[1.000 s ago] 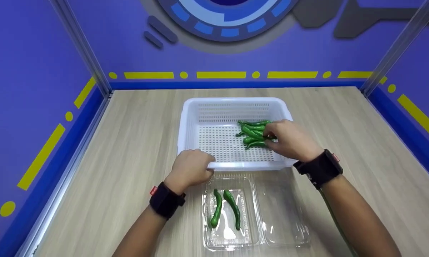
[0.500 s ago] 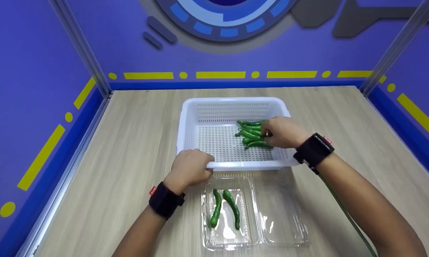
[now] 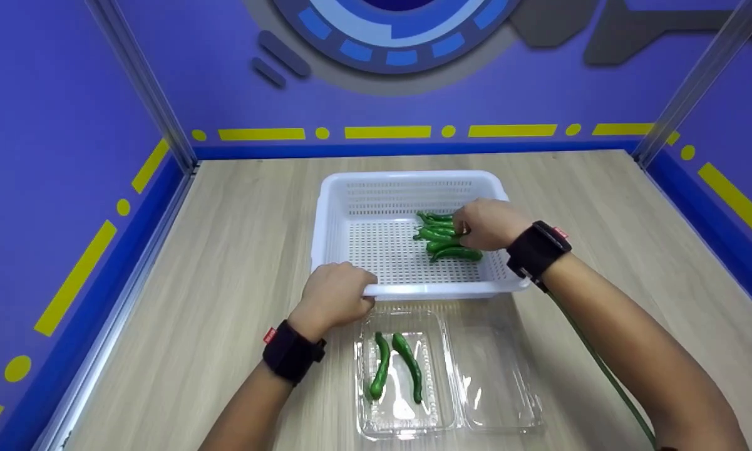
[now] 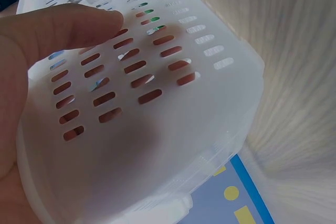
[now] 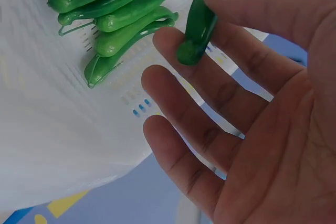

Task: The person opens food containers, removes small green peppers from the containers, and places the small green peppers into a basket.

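Observation:
My left hand (image 3: 335,293) grips the front left rim of a white slotted plastic basket (image 3: 448,289); in the left wrist view the thumb (image 4: 79,24) presses the basket's wall (image 4: 173,124). Inside the basket's right half, my right hand (image 3: 491,224) pinches a green chili pepper (image 5: 198,30) between thumb and index finger, the other fingers spread out. Several more green chili peppers (image 5: 113,14) lie side by side near it, partly hidden by that hand in the head view. A clear hinged plastic box (image 3: 448,376) lies open below the basket, with two green peppers (image 3: 408,366) in its left half.
The wooden tabletop (image 3: 244,232) extends on both sides of the basket. Blue panels (image 3: 376,106) with yellow marks stand at the back and sides. A green cord (image 3: 601,363) runs along the right forearm.
My right hand has shifted slightly left and back over the peppers, uncovering more of the front one. The left hand, basket and clear box have stayed in place.

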Motion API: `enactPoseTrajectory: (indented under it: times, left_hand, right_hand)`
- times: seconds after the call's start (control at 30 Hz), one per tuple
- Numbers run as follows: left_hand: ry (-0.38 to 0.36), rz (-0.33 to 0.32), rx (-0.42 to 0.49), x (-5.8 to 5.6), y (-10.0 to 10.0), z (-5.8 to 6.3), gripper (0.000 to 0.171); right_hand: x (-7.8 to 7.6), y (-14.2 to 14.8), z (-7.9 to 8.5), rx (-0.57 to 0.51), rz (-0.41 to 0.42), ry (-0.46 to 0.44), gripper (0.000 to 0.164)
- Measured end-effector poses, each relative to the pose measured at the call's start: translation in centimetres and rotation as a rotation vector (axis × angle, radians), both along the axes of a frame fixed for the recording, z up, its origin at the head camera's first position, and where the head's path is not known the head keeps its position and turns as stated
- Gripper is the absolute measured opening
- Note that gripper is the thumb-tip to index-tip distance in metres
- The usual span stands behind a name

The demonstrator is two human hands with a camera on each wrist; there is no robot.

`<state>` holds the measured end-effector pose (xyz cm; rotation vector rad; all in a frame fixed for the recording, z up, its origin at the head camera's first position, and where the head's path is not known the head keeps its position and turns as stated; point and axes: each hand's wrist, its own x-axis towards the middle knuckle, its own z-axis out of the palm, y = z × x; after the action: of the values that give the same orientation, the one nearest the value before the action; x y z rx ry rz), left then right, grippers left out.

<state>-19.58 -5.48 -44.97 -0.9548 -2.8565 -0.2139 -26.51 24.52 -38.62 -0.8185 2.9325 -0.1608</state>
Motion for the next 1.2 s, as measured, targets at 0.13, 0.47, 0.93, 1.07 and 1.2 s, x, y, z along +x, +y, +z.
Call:
enactPoseTrajectory:
  times: [0.13,0.47,0.93,1.07,1.2]
  left_hand:
    - [-0.007,-0.001,-0.004,0.0,0.0,0.1,0.010]
    - [-0.019,0.001,-0.011,-0.1,0.1,0.1,0.010]
    - [0.009,-0.002,-0.014,0.1,0.0,0.1,0.008]
    - [0.004,-0.002,-0.012,0.1,0.0,0.1,0.009]
    - [-0.016,0.001,-0.016,0.1,0.1,0.2,0.009]
  right_hand:
    - [-0.5,-0.2,-0.4,0.037,-0.008,-0.038,0.008]
    - [-0.9,-0.7,-1.6,0.100,-0.007,-0.063,0.022]
    - [-1.1,-1.3,-2.8,0.149,-0.033,-0.110,0.038]
    - [-1.0,-1.6,-3.2,0.193,-0.036,-0.089,0.040]
    - [-1.1,-1.7,-3.5,0.209,-0.059,-0.072,0.039]
